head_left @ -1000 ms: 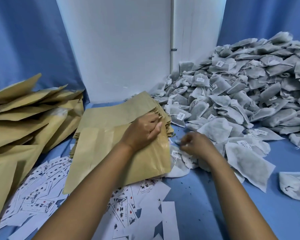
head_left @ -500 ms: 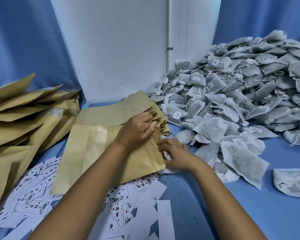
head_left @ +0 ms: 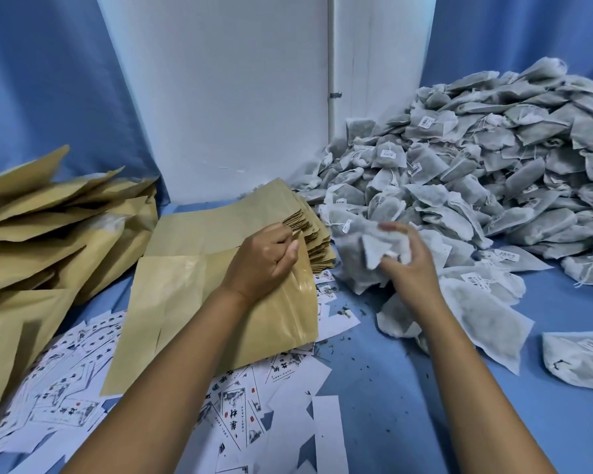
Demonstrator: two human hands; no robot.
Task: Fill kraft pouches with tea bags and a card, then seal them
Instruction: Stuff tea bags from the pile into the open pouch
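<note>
While our left grip [head_left: 264,258] pinches the pouch [head_left: 220,302] mouth and our right [head_left: 404,265] clutches tea bags [head_left: 374,248], we risk spilling some if the mouth sags.

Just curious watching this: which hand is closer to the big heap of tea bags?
The right hand, holding tea bags at the heap's near edge. The left hand pinches the kraft pouch, farther left.

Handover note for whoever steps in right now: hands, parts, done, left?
Left hand pinches the mouth of the flat brown kraft pouch on the blue table.
Right hand grips white mesh tea bags just right of the pouch mouth.
Printed white cards lie below, filled pouches at left.
Left: bags in, card, seal.
</note>
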